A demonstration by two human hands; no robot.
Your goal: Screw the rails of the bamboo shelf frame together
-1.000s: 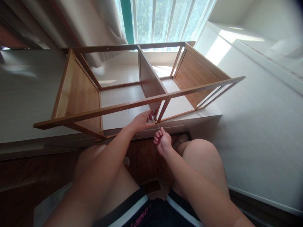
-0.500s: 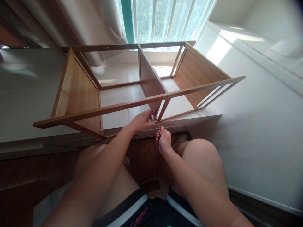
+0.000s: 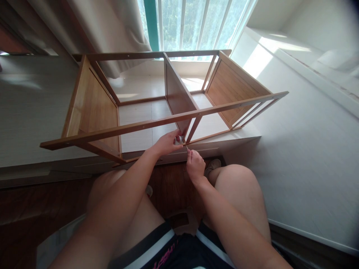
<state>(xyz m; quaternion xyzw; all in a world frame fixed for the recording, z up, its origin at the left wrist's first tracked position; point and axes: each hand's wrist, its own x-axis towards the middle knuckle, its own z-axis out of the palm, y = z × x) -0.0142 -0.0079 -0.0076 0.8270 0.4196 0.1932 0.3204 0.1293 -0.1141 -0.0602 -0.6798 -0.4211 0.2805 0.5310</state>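
I'm watching the wooden rack resting on a pale platform, while my right hand is grasping a thin tool in clenched fingers at the rack's near lower rail. Just beside it, at the foot of the rack's middle panel, my left hand is resting with bent fingers, though from here I can't tell whether they're gripping anything.
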